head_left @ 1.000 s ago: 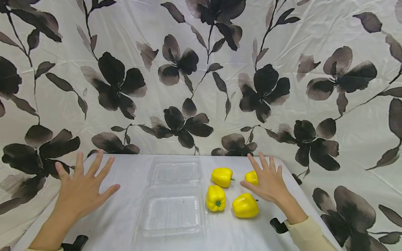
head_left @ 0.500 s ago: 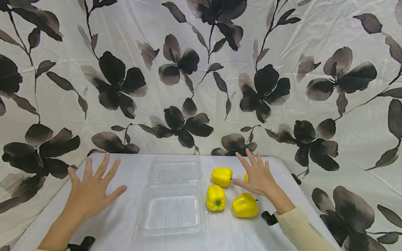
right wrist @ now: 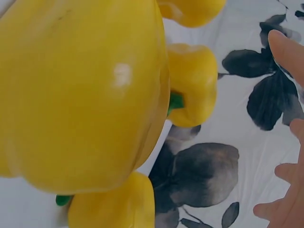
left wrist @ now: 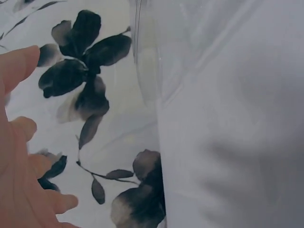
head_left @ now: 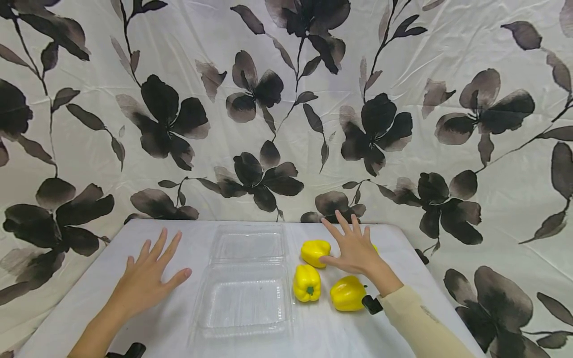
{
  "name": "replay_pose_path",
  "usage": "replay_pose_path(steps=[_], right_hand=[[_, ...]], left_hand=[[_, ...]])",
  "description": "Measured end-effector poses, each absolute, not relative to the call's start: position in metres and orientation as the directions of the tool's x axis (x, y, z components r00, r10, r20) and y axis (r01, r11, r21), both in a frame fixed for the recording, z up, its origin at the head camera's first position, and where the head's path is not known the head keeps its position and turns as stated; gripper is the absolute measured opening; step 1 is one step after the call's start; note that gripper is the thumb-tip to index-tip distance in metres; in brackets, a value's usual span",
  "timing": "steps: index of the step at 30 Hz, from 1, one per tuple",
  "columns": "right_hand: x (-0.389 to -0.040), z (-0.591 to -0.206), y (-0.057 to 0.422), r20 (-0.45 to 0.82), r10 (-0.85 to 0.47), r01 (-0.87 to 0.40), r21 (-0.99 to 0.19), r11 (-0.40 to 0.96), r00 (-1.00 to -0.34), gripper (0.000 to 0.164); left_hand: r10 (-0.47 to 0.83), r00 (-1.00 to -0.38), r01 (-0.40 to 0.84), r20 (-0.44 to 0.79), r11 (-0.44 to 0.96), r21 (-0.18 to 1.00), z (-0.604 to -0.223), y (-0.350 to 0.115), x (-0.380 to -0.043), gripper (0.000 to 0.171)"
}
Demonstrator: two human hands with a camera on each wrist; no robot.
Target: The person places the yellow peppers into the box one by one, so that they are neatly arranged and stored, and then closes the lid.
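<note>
Fingers spread, my left hand (head_left: 141, 283) hovers left of a clear plastic clamshell container (head_left: 243, 298) whose lid (head_left: 248, 243) lies folded back. My right hand (head_left: 355, 251) is over the yellow bell peppers, its fingers also spread and holding nothing. A pepper (head_left: 315, 252) at the back lies by its thumb, and another (head_left: 307, 283) stands beside the container's right wall. Nearest the right wrist sits a third pepper (head_left: 347, 293), which looms large in the right wrist view. One more pepper (head_left: 375, 247) is mostly hidden behind the right hand.
A white cloth covers the table (head_left: 165, 338). Behind it hangs a pale curtain (head_left: 313, 164) printed with dark flowers. Black wrist-camera mounts (head_left: 372, 304) sit at both wrists.
Both hands have drifted inward: the left one rightward toward the container, the right one leftward over the peppers. The container and peppers have stayed put.
</note>
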State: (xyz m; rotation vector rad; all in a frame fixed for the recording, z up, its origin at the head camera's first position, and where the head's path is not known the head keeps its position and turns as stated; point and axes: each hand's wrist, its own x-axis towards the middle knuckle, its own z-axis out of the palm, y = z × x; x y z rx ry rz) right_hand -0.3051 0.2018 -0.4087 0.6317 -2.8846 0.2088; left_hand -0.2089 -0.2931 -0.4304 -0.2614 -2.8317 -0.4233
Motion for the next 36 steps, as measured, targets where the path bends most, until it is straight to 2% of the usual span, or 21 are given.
replay_pose_path(steps=[6, 16, 26, 36], right_hand=[[-0.314, -0.411, 0.196, 0.170, -0.418, -0.440, -0.121, 0.890, -0.892, 0.100], [-0.324, -0.414, 0.188, 0.105, -0.417, -0.430, -0.201, 0.880, -0.903, 0.101], [-0.332, -0.411, 0.182, 0.054, -0.447, -0.443, -0.286, 0.850, -0.893, 0.101], [-0.342, -0.415, 0.180, -0.001, -0.437, -0.403, -0.388, 0.829, -0.899, 0.100]], left_hand=[[0.130, -0.965, 0.220, 0.226, 0.871, 0.438, -0.437, -0.286, -0.205, 0.092], [0.137, -0.964, 0.252, 0.227, 0.740, 0.624, -0.447, -0.280, -0.203, 0.085], [0.144, -0.976, 0.219, 0.165, 0.622, 0.752, -0.452, -0.276, -0.198, 0.078], [0.173, -0.982, 0.161, 0.082, 0.517, 0.841, -0.461, -0.276, -0.197, 0.072]])
